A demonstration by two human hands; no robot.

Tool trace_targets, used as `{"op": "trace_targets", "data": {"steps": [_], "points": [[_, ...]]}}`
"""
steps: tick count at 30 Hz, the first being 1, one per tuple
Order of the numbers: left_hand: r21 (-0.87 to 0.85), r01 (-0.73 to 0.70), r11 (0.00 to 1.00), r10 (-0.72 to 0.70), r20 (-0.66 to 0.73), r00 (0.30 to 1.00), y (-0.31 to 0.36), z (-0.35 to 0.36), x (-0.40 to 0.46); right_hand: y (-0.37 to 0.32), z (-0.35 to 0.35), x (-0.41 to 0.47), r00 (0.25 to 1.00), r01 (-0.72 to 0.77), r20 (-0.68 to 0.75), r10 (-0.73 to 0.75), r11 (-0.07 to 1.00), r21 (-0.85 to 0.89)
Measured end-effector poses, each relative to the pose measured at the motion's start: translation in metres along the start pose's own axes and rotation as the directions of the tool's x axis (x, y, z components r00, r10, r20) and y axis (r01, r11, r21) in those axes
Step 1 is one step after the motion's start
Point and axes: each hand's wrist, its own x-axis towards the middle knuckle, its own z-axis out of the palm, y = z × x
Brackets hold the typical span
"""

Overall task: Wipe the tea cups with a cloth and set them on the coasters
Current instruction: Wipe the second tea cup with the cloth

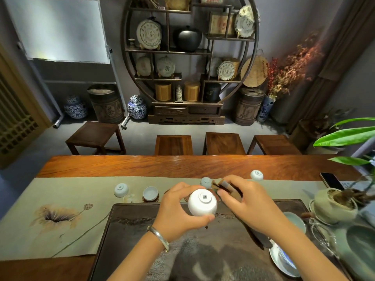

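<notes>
My left hand (178, 209) grips a white tea cup (202, 202) tipped so its marked base faces me, above the dark tea tray (142, 236). Just to its right, my right hand (245, 201) pinches a folded brown cloth (227, 188) close to the cup's side. On the runner behind, one pale cup (150, 194) stands upright on a dark coaster (150, 200). Three more cups lie upside down: one at the left (121, 190), one behind my hands (206, 182), one further right (257, 175). Other coasters are mostly hidden by my hands.
A grey-green runner (60, 199) with a lotus print covers the wooden table (142, 165). At the right are a potted plant (332, 205), a phone (331, 181), glassware, a celadon dish (361, 246) and a blue-and-white plate (284, 260). Stools stand beyond the table.
</notes>
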Motion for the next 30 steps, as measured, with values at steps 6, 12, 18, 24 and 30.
{"op": "trace_targets", "data": {"steps": [6,12,18,24,30], "points": [[-0.049,-0.029,0.998,0.031,0.032,0.999,0.003,0.001,-0.001,-0.006,0.008,0.009,0.999,0.006,-0.034,-0.003,0.996,0.085],[0.048,-0.043,0.998,0.045,-0.031,0.999,0.002,0.005,-0.007,-0.007,0.014,0.003,0.998,-0.056,0.004,0.056,0.998,-0.027],[0.095,0.012,0.995,-0.001,-0.112,0.994,0.000,0.019,-0.014,-0.011,0.020,-0.011,0.998,-0.060,0.005,0.063,0.980,-0.187],[0.091,0.048,0.995,-0.032,-0.170,0.985,0.000,0.023,-0.014,-0.016,0.019,-0.019,0.998,-0.057,0.007,0.060,0.978,-0.202],[0.166,0.035,0.985,-0.007,-0.164,0.986,0.002,0.022,-0.013,-0.018,0.017,-0.024,0.999,-0.045,-0.016,0.042,0.980,-0.193]]}}
